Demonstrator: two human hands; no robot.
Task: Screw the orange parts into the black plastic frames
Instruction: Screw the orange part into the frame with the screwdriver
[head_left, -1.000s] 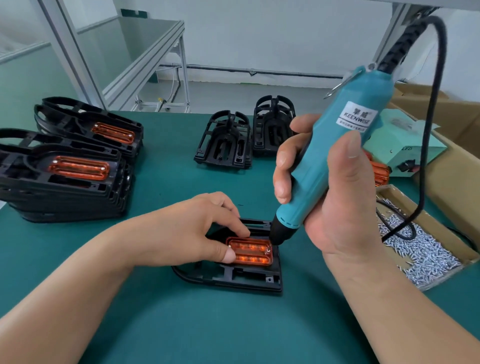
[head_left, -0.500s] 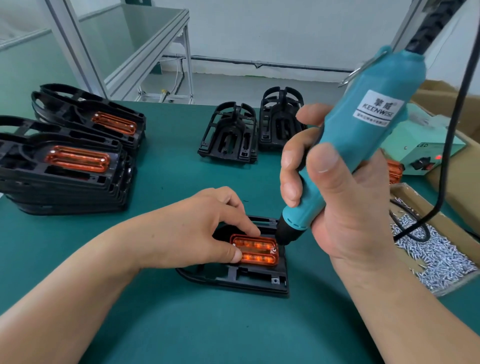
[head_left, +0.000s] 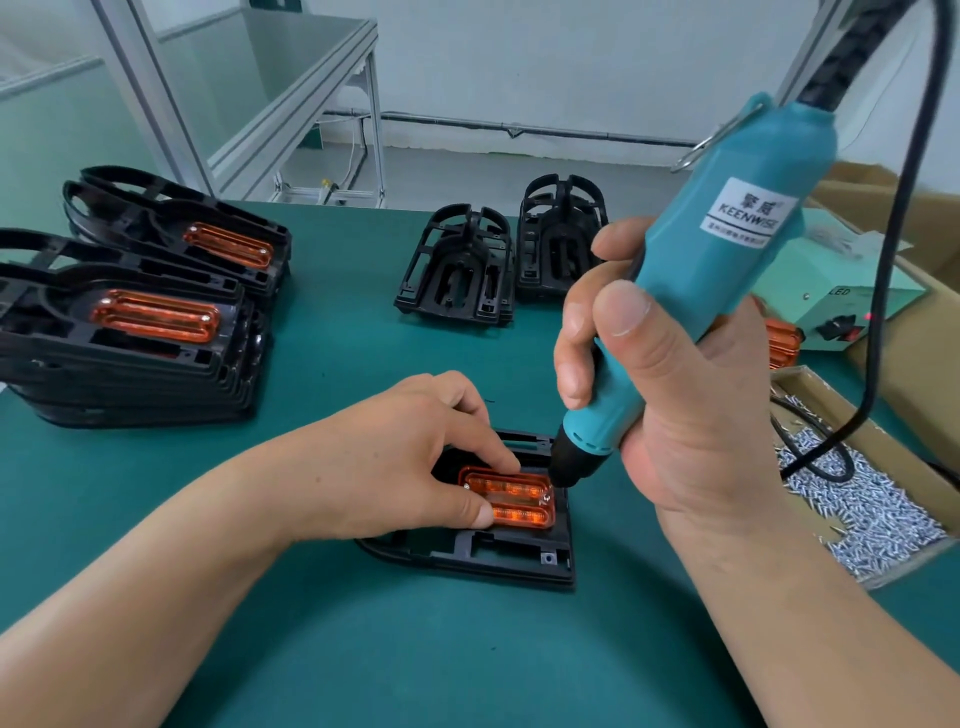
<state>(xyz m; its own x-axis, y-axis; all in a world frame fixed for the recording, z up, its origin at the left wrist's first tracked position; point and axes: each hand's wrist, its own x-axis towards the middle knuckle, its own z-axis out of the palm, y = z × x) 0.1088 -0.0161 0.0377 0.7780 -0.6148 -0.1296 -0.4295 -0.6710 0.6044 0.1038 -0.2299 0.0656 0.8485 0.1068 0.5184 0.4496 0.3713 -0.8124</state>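
Black plastic frame (head_left: 467, 558) lies flat on the green bench mat (head_left: 467, 654), close to the near edge and about mid-width. The orange part (head_left: 519, 501) is seated in the frame's right-hand recess. 2 bright spots that look like screw heads show on it, 1 towards each end.

Handling, as judged: the frame is a light, rigid moulding and would slide on the mat under a sideways push. The orange part is thin translucent plastic and likely to crack if a screw is over-driven. It is best held down at the end away from the driver, off the screw points.

The left hand (head_left: 395, 467) reaches in from the near-left corner, forearm low over the mat. It pinches the part's left end, thumb on the near side, forefinger on the far edge, other fingers curled behind.

The right hand (head_left: 675, 415) is wrapped round the lower barrel of the teal electric screwdriver (head_left: 717, 270), thumb across the front. The tool leans towards the far-right corner, with its black nose at the part's far-right corner. The bit is hidden, so contact with a screw cannot be confirmed.

Beyond:
- A cardboard tray of loose screws (head_left: 802, 375) sits by the right edge.
- 2 stacks of finished frames (head_left: 130, 332) sit at the left edge.
- 2 stacks of bare frames (head_left: 457, 270) sit towards the far edge.
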